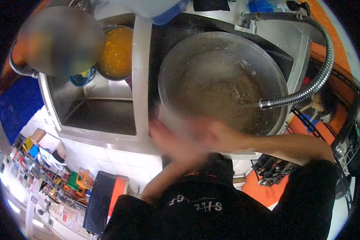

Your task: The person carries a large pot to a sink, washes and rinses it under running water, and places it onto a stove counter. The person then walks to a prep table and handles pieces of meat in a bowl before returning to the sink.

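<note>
Metal basin (224, 80), left hand (170, 140) and right hand (212, 134) together at its near-left rim, fingers too blurred to tell open or closed

You're wearing a black short-sleeved shirt (244, 216), the fabric dark and plain over most of your torso. Across it runs pale lettering (196, 203) in bold, spaced capitals—part of the word is lost in the folds, so you can't read it whole. A much smaller line of print (203, 199) sits beside the big letters, too fine to make out. Your sleeves are loose and black, the right sleeve (314, 180) wide at its opening, the left sleeve (128, 208) creased. Small orange marks (191, 174) show on the dark cloth above the lettering. Your forearms are bare—your left hand (168, 140) and right hand (212, 132) are blurred.
</note>
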Tool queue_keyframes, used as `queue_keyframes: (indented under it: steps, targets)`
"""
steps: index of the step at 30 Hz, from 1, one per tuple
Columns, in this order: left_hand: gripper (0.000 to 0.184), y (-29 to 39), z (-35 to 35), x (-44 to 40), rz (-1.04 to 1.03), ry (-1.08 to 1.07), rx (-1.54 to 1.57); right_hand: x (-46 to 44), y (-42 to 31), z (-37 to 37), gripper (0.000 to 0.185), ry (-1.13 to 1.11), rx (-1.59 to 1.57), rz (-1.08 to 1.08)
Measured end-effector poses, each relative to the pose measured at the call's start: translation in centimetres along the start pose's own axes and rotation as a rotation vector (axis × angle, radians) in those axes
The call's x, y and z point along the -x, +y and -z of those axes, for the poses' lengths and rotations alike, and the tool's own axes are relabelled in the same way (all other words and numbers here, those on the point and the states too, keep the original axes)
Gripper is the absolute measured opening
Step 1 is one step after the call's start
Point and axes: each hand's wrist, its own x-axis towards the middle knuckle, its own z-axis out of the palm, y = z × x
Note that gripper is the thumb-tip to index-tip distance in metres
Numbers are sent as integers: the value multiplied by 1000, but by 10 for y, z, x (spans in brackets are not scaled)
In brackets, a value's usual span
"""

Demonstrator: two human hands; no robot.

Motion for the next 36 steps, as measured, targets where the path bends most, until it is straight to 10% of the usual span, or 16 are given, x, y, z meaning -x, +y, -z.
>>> queue_keyframes:
  steps: [3, 8, 12, 16, 30, 36]
  targets:
    - [63, 28, -26, 5, 177, 167, 291, 49, -20, 66, 35, -354, -14, -180]
    - [49, 38, -42, 1, -406, -89, -578, 57, -17, 82, 34, -465, 466, -542]
    - [40, 76, -155, 5, -690, -783, -763, 76, 43, 67, 34, -319, 560, -283]
    - [38, 102, -218, 6, -269, -1659, -913, 78, 27, 72, 32, -253, 766, -442]
    - [32, 153, -216, -53, -315, -1723, -1126, -12, -24, 35, 42, -180, 333, -91]
    - [30, 133, -216, -78, -595, -1670, -1220, -127, 85, -31, 45, 348, 266, 308]
